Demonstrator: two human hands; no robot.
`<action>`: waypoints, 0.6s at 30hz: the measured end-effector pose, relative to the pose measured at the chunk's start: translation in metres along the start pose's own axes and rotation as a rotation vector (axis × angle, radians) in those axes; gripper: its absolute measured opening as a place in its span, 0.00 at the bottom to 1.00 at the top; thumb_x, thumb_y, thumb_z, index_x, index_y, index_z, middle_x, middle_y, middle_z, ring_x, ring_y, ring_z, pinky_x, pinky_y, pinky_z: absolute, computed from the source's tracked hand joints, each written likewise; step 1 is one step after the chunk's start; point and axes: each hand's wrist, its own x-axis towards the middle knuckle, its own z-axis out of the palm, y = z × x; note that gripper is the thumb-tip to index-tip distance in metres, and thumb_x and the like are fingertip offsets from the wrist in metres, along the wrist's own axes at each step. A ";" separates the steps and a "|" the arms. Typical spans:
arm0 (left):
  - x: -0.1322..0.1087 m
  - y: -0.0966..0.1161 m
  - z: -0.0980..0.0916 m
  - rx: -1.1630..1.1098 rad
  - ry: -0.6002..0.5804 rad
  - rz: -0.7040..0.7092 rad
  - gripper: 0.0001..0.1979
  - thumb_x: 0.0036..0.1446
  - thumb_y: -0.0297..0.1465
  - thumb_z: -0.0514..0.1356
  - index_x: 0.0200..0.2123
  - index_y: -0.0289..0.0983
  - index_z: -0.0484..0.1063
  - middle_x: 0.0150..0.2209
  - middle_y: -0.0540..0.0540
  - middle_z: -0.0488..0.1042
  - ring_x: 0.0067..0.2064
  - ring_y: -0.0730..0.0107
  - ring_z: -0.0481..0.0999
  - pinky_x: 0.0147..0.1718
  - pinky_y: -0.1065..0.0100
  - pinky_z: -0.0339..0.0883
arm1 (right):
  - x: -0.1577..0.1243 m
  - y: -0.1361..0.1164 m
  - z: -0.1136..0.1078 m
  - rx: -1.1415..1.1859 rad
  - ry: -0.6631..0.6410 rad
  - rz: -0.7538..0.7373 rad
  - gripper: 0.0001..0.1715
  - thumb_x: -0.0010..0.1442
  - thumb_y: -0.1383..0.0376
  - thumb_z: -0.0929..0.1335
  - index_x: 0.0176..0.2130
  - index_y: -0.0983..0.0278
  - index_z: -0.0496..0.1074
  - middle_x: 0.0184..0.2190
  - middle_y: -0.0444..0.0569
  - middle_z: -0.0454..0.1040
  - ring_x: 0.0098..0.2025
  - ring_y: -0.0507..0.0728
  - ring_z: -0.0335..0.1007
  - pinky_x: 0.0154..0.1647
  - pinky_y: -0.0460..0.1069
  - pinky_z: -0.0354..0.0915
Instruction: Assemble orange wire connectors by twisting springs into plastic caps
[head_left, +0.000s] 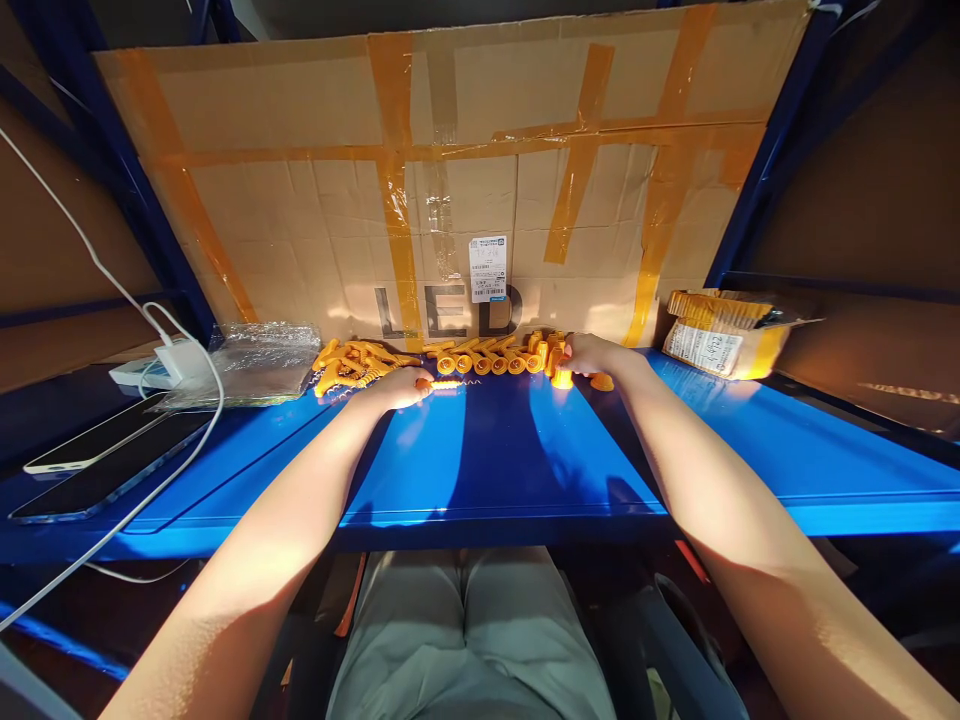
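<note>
Nearest to where I stand behind the worker, grey trousers (pixel 465 650) face the edge of a blue shelf (pixel 495 470). At the left lie 2 phones (pixel 112 460), with a white cable (pixel 214 370) looping over them; the cable could snag the left forearm if it swung wide.

Farther in, the left hand (pixel 405 388) is closed, thumb and fingers pinching an orange rod (pixel 447 384) low over the shelf; a thin spring (pixel 472 382) juts from its tip, pointed rightward, probably to keep that end free. The right hand (pixel 592 354) has its fingers curled at an upright orange cap (pixel 560 374); whether it grips, I cannot tell. A loose orange piece (pixel 602 382) lies just beside.

Behind, 6 round-ended orange handles (pixel 487 364) stand in a row, seemingly aligned for easy reach, between the caps and an orange heap (pixel 352 365). A plastic bag (pixel 255 365) flanks the heap; a small carton (pixel 727 340) sits rightward. Farthest, a taped cardboard sheet (pixel 300 220) blocks the back.
</note>
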 end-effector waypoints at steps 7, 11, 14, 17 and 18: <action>0.001 -0.002 0.002 -0.011 0.008 -0.014 0.22 0.59 0.34 0.55 0.55 0.37 0.73 0.35 0.45 0.81 0.39 0.62 0.80 0.31 0.71 0.69 | -0.009 -0.024 0.006 0.105 -0.178 -0.128 0.13 0.56 0.61 0.73 0.26 0.64 0.68 0.21 0.45 0.69 0.24 0.51 0.65 0.25 0.46 0.60; 0.002 -0.002 0.001 0.011 0.001 0.002 0.19 0.60 0.34 0.54 0.52 0.37 0.75 0.36 0.44 0.81 0.39 0.62 0.80 0.31 0.70 0.68 | -0.006 -0.030 0.020 0.117 -0.241 -0.159 0.08 0.55 0.64 0.72 0.29 0.66 0.71 0.22 0.46 0.70 0.26 0.52 0.67 0.26 0.46 0.59; 0.002 -0.003 0.001 0.010 -0.014 0.012 0.19 0.60 0.34 0.54 0.52 0.37 0.74 0.34 0.45 0.81 0.39 0.62 0.80 0.31 0.70 0.67 | -0.006 -0.035 0.025 0.149 -0.246 -0.183 0.08 0.54 0.64 0.73 0.33 0.64 0.71 0.27 0.47 0.73 0.29 0.53 0.69 0.28 0.46 0.61; 0.002 -0.003 0.001 -0.003 -0.021 -0.002 0.19 0.60 0.33 0.55 0.53 0.37 0.73 0.34 0.46 0.80 0.39 0.63 0.80 0.29 0.71 0.66 | -0.011 -0.044 0.024 0.097 -0.196 -0.183 0.08 0.55 0.64 0.73 0.34 0.63 0.70 0.33 0.49 0.75 0.33 0.56 0.72 0.31 0.47 0.61; 0.002 -0.003 0.001 -0.008 -0.025 -0.007 0.19 0.59 0.32 0.55 0.52 0.37 0.72 0.34 0.46 0.80 0.39 0.63 0.80 0.28 0.72 0.66 | -0.014 -0.047 0.023 0.068 -0.166 -0.183 0.08 0.55 0.64 0.73 0.33 0.63 0.70 0.34 0.50 0.75 0.34 0.57 0.72 0.31 0.48 0.61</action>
